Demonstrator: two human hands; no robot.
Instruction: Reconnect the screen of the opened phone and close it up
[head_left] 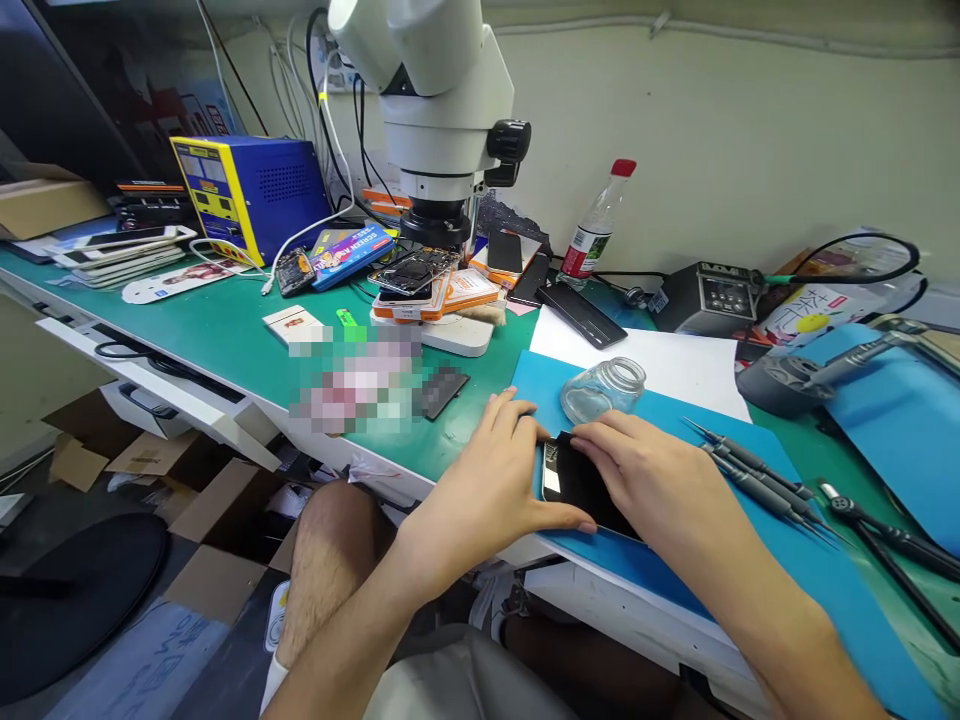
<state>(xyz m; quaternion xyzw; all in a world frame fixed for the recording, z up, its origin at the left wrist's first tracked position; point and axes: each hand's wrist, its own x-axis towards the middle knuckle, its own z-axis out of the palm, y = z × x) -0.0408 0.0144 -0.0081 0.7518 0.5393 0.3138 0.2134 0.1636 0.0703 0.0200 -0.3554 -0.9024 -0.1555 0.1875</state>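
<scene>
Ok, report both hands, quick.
Left hand: open, thumb spread from fingers, at the phone.
Right hand: fingertips together at the phone's far edge; can't tell whether they grip anything.

Holds a dark-screened phone (581, 492) by one end with the left hand (504, 465), working on a blue mat (544, 378), and sets the fingertips of the right hand (641, 465) against its far edge. Has a glass jar (604, 388) just beyond the phone and slim grey tools (763, 482) near the right wrist. Faces, across a green bench (232, 312), a white microscope (439, 150) above a circuit board (416, 272), between a blue-and-yellow box (281, 190) on the left and a red-capped bottle (591, 235) on the right.
</scene>
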